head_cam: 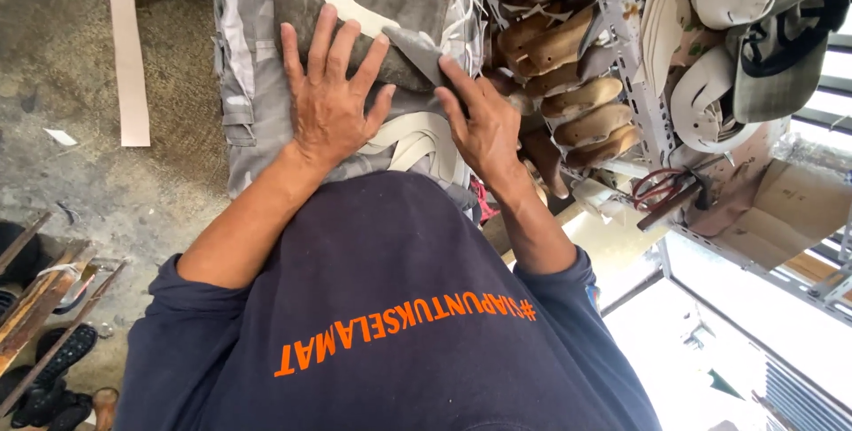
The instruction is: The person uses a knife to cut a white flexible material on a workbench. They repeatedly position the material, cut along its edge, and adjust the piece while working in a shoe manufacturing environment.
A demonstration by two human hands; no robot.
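A grey-brown slab of material [404,0] lies across my lap, which is covered by grey camouflage trousers [253,85]. A white curved cut-out strip [342,0] rests on top of the slab. My left hand [330,98] lies flat on the slab with its fingers spread, pressing down. My right hand [479,125] pinches the lifted grey corner [417,47] of the slab at its near right edge. More white curved strips [417,142] sit on my lap between the two hands.
A metal rack [639,85] at the right holds several wooden shoe lasts [581,94], white soles [710,98] and red-handled scissors [661,187]. A long white strip [127,49] lies on the concrete floor at the left. Dark shoes [53,369] stand at the lower left.
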